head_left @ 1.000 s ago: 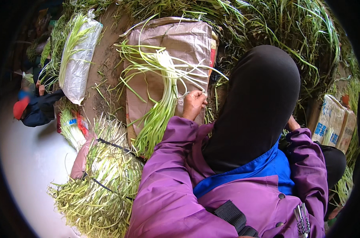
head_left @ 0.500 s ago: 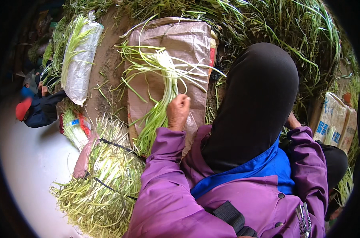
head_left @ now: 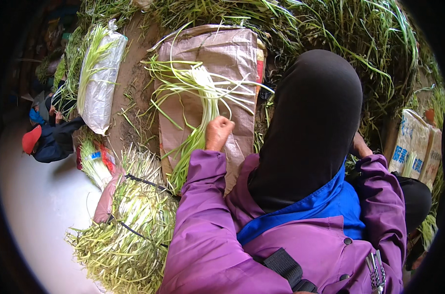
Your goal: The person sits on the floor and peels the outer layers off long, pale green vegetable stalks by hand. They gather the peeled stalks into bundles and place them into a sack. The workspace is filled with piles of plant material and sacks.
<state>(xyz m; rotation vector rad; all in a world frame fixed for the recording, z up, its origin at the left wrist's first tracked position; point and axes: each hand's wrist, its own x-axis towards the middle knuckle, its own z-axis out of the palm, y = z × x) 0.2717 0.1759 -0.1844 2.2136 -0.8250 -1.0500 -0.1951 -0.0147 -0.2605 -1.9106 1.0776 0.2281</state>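
Our left hand (head_left: 220, 133), the nearer, is curled at the right edge of the white-stemmed greens bunch (head_left: 208, 98) lying lengthwise on the woven sack (head_left: 232, 51), though we cannot tell if it grips.

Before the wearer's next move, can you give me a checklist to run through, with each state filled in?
1. Stalk bunch lying on brown sack: ok.
2. Bunch neatly gathered: not ok, stalks fan out at its top.
3. Left grip holding stalks: cannot tell, fingers curled beside the bunch.
4. Right grip fully visible: not ok, partly hidden by the black-clad knee.
5. Co-worker away from the bunch: ok.
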